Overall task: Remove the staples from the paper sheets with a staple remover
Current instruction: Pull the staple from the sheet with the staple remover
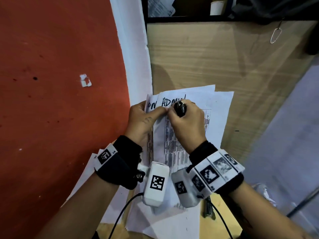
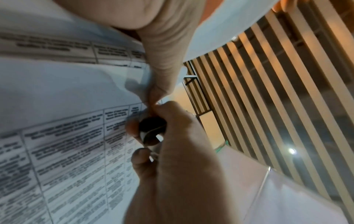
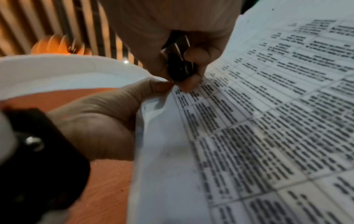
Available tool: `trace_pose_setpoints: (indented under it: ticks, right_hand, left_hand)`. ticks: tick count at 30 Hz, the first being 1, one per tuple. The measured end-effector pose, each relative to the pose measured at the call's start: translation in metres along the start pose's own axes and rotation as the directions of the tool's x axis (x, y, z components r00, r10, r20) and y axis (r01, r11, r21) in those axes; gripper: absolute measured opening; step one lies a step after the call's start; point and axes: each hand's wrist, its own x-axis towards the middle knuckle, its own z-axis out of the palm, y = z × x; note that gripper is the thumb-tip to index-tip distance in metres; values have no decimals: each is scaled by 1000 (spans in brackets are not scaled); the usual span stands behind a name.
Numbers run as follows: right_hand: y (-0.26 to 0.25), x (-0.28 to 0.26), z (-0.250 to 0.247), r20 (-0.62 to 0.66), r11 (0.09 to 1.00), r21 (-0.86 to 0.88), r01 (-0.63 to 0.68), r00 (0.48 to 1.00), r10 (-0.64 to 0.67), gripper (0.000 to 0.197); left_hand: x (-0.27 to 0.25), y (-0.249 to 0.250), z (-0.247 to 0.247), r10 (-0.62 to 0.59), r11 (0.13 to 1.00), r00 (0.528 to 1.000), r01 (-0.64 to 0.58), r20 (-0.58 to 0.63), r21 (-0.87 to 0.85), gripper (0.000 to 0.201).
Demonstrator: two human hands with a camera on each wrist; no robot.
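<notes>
Your right hand [image 1: 185,121] grips remover [image 1: 180,108] at sheets' [image 1: 174,144] corner; left hand [image 1: 143,121] pinches sheets beside it.

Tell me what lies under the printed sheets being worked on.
Under the printed sheets lie more white papers on a wooden table. What lies beneath the middle of the stack is covered, as is any staple, hidden by the hands.
</notes>
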Motion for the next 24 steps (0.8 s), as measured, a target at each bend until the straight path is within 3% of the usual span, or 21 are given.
trace_pose_setpoints:
  ticks: [4, 8, 10, 12, 20, 22, 24]
  right_hand:
    - [5, -5, 0, 7, 944, -217, 247, 968, -252, 36]
    - [7, -5, -5, 173, 797, -383, 466, 884, -434, 28]
    - [5, -2, -10, 242, 704, -443, 555, 830, -502, 27]
    - [3, 0, -12, 308, 617, -485, 620, 781, -543, 28]
    - [11, 5, -17, 476, 430, -425, 796, 601, -642, 29]
    - [14, 7, -19, 463, 533, -398, 746, 665, -585, 29]
    - [18, 7, -19, 383, 745, -312, 590, 795, -470, 26]
  left_hand:
    - [1, -2, -2, -88, 995, 995, 86, -46, -41, 14]
    - [3, -4, -6, -162, 987, 987, 162, -1, -15, 21]
    - [5, -5, -7, -210, 977, 978, 210, 0, -23, 10]
    - [7, -6, -8, -266, 963, 964, 266, -2, -43, 5]
    - [5, -21, -8, -350, 923, 936, 352, 36, -154, 23]
    - [6, -23, -9, -318, 940, 947, 320, 37, -118, 14]
    - [6, -21, -10, -249, 968, 968, 249, 25, -25, 8]
